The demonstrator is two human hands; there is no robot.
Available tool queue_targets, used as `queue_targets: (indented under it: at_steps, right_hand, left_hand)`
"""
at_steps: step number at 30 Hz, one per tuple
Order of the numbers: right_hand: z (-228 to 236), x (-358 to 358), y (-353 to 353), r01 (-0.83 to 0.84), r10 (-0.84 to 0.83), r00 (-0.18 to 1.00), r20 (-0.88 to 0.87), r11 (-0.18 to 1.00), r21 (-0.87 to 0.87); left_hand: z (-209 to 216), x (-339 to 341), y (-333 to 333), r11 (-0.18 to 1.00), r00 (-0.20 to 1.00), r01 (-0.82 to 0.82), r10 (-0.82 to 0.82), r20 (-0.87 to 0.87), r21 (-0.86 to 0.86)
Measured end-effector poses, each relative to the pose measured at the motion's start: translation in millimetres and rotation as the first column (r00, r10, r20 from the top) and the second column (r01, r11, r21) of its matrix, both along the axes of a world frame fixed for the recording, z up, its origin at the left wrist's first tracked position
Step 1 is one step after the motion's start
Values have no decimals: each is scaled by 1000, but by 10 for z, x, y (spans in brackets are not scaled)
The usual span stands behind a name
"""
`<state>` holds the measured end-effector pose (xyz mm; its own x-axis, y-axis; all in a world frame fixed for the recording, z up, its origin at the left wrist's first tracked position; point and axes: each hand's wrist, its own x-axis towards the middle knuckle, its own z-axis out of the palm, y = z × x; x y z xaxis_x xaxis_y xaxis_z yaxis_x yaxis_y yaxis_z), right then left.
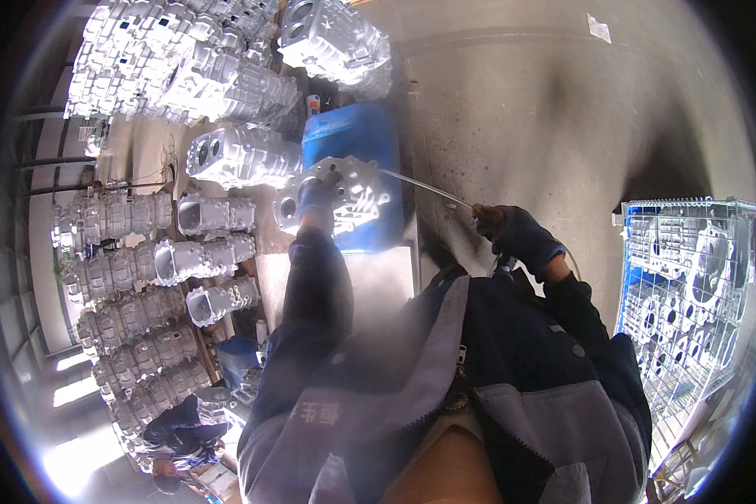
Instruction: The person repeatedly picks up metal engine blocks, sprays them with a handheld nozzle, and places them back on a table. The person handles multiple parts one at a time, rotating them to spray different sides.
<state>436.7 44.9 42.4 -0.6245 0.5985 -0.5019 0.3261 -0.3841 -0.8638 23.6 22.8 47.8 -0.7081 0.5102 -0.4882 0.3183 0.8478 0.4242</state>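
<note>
My left hand, in a dark blue glove, grips a silver cast-metal housing with round holes and a lobed rim. The housing rests on a blue plastic drum or block. To the right, my gloved right hand is closed round the handle end of an air blow gun with a long thin nozzle. Its tip reaches the housing's right edge; whether it touches or enters a hole I cannot tell. Part of the handle is hidden by my fingers.
Silver castings stand in rows on the left, with more piled behind. Another large casting sits beyond the blue support. A wire cage of flat castings stands at right. Another person works at lower left.
</note>
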Motion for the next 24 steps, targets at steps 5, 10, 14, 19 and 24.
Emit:
queue_targets:
  at_steps: [5,10,14,19,24]
  right_hand:
    - [27,30,-17,-124,128,991,42,988,-88]
    - [16,9,63,-30,31,997,-70,999,24]
    - [85,-126,129,-150,149,984,-101,989,-2]
    - [249,-207,230,-222,184,958,220,962,159]
    - [132,-379,261,-182,163,982,92,946,268]
  left_hand:
    - [-156,-140,-82,979,979,-67,27,202,193]
    - [-337,-317,-170,928,961,13,-115,253,372]
    - [-277,-312,-165,955,979,52,-106,171,293]
    - [-156,-285,-135,948,956,-21,-74,284,319]
    - [-96,-285,58,948,903,-247,151,402,199]
